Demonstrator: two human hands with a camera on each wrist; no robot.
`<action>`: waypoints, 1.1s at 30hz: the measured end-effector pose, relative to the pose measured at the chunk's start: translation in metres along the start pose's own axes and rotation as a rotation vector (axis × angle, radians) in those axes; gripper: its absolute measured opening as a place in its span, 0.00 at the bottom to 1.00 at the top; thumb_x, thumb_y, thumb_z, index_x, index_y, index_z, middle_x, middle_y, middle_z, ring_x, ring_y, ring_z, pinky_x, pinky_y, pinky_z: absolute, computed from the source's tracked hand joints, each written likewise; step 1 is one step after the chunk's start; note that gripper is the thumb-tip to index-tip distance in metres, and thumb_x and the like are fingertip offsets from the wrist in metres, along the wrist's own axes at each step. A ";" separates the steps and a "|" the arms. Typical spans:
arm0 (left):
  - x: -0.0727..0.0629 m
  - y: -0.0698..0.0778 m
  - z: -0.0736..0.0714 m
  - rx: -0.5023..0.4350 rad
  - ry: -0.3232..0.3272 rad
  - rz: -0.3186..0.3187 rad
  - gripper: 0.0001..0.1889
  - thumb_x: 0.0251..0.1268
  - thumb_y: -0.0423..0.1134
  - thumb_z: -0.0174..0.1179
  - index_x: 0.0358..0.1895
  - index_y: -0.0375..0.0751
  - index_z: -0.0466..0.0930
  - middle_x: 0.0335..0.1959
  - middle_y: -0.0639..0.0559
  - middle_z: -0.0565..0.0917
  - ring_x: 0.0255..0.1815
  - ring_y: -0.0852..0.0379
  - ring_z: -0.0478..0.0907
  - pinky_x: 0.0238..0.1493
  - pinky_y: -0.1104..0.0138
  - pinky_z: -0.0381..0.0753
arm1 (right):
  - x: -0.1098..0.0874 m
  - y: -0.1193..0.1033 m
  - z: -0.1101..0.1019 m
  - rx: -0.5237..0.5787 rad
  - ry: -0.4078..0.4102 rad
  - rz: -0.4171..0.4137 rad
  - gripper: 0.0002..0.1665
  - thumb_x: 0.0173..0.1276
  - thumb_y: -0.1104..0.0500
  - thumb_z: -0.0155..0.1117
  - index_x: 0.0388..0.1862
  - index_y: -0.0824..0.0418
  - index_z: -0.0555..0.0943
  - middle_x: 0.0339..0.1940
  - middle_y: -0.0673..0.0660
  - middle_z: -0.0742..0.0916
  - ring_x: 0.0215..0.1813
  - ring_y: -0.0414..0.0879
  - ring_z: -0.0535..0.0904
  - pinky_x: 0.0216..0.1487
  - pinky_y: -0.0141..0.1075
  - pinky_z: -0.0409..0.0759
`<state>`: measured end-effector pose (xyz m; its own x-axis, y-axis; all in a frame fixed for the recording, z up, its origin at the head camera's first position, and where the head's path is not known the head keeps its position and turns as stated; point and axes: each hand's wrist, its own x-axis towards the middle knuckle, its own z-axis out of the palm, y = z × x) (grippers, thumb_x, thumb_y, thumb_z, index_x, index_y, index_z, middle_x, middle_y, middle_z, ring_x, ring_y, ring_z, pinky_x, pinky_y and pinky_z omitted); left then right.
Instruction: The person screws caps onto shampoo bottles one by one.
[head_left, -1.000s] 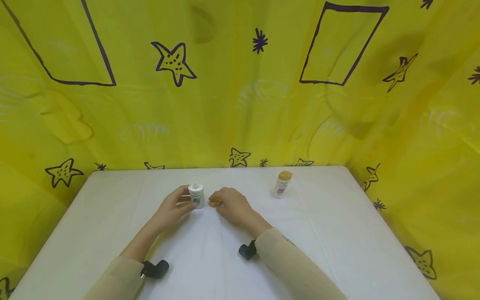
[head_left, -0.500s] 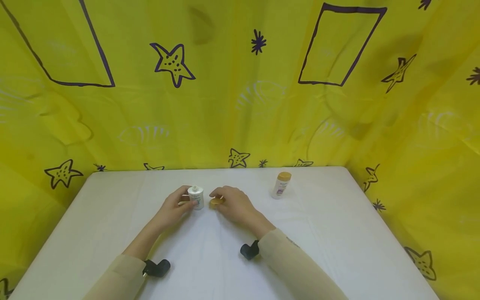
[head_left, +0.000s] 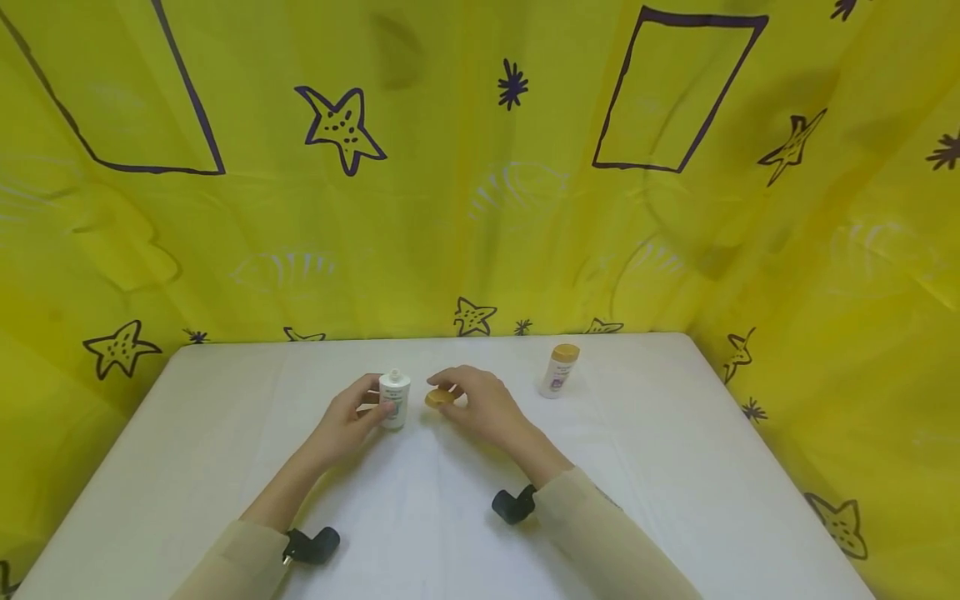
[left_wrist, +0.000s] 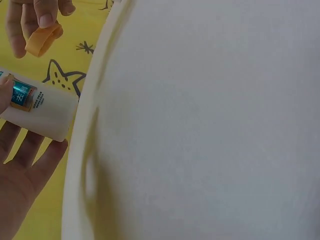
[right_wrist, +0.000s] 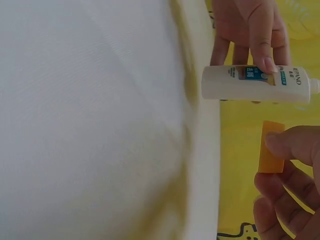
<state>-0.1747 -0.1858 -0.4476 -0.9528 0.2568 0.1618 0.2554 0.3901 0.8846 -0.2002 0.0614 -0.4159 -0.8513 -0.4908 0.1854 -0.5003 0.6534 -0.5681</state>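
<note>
My left hand [head_left: 347, 423] grips a white shampoo bottle [head_left: 394, 402] upright, thumb across its label and fingers behind. The bottle is uncapped, and its small white nozzle shows on top. Just to the right, my right hand [head_left: 483, 406] pinches an orange-gold cap [head_left: 439, 397] between thumb and fingers, apart from the bottle. In the left wrist view the cap [left_wrist: 43, 40] shows its hollow underside. The right wrist view has the bottle [right_wrist: 257, 82] with its blue label patch, the thumb pressing beside it, and the cap [right_wrist: 271, 147] near the nozzle end.
A second white bottle [head_left: 557, 375] with its gold cap on stands farther back to the right. All of it is on a table with a white cloth [head_left: 660, 467]. A yellow curtain [head_left: 420, 208] with drawn starfish hangs behind and at both sides.
The right hand has lifted the cap slightly up and moved a little to the right, its fingers less lowered over it. The bottle in the left hand has shifted slightly and stands more upright.
</note>
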 end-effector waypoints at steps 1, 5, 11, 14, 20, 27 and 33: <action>0.000 0.001 0.001 -0.001 0.002 0.006 0.19 0.72 0.35 0.59 0.63 0.38 0.71 0.59 0.39 0.79 0.58 0.39 0.78 0.58 0.51 0.81 | -0.001 0.000 -0.002 0.006 0.015 -0.011 0.21 0.66 0.58 0.70 0.58 0.49 0.82 0.52 0.45 0.87 0.47 0.40 0.82 0.50 0.37 0.79; -0.001 0.008 0.004 -0.017 0.010 0.030 0.19 0.72 0.35 0.60 0.63 0.38 0.71 0.58 0.40 0.79 0.56 0.41 0.78 0.55 0.55 0.83 | -0.009 0.001 -0.009 0.047 0.067 -0.029 0.20 0.66 0.59 0.70 0.58 0.50 0.82 0.51 0.46 0.87 0.47 0.40 0.83 0.47 0.36 0.81; -0.003 0.021 0.009 -0.036 0.029 0.054 0.21 0.70 0.34 0.61 0.62 0.39 0.69 0.57 0.41 0.80 0.53 0.45 0.79 0.50 0.64 0.84 | -0.021 -0.001 -0.019 0.136 0.127 -0.016 0.21 0.64 0.60 0.72 0.57 0.52 0.83 0.48 0.46 0.87 0.46 0.40 0.83 0.40 0.33 0.83; -0.005 0.026 0.011 -0.021 0.032 0.079 0.19 0.70 0.35 0.62 0.61 0.40 0.71 0.55 0.43 0.81 0.52 0.46 0.79 0.50 0.66 0.84 | -0.027 -0.001 -0.025 0.187 0.151 -0.020 0.21 0.64 0.60 0.72 0.57 0.53 0.83 0.49 0.48 0.87 0.45 0.41 0.83 0.39 0.32 0.83; -0.009 0.033 0.017 0.007 0.013 0.154 0.17 0.71 0.37 0.61 0.60 0.43 0.73 0.52 0.49 0.82 0.49 0.47 0.79 0.50 0.61 0.84 | -0.037 0.000 -0.034 0.283 0.212 -0.062 0.22 0.64 0.62 0.72 0.57 0.56 0.82 0.50 0.51 0.87 0.46 0.45 0.84 0.39 0.36 0.84; -0.010 0.039 0.024 0.047 -0.038 0.220 0.16 0.71 0.40 0.61 0.59 0.49 0.74 0.48 0.57 0.82 0.45 0.57 0.79 0.49 0.58 0.83 | -0.047 -0.004 -0.038 0.325 0.236 -0.104 0.22 0.64 0.62 0.72 0.57 0.57 0.82 0.49 0.49 0.87 0.46 0.42 0.83 0.39 0.33 0.84; -0.011 0.044 0.027 0.051 -0.080 0.243 0.15 0.72 0.41 0.60 0.59 0.49 0.74 0.50 0.57 0.82 0.49 0.57 0.80 0.50 0.58 0.83 | -0.051 -0.003 -0.037 0.332 0.257 -0.167 0.21 0.63 0.65 0.72 0.56 0.58 0.82 0.51 0.54 0.87 0.46 0.42 0.83 0.38 0.33 0.84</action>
<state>-0.1484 -0.1479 -0.4217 -0.8472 0.4166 0.3298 0.4847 0.3519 0.8007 -0.1613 0.1052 -0.3942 -0.7955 -0.3872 0.4660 -0.5925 0.3359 -0.7322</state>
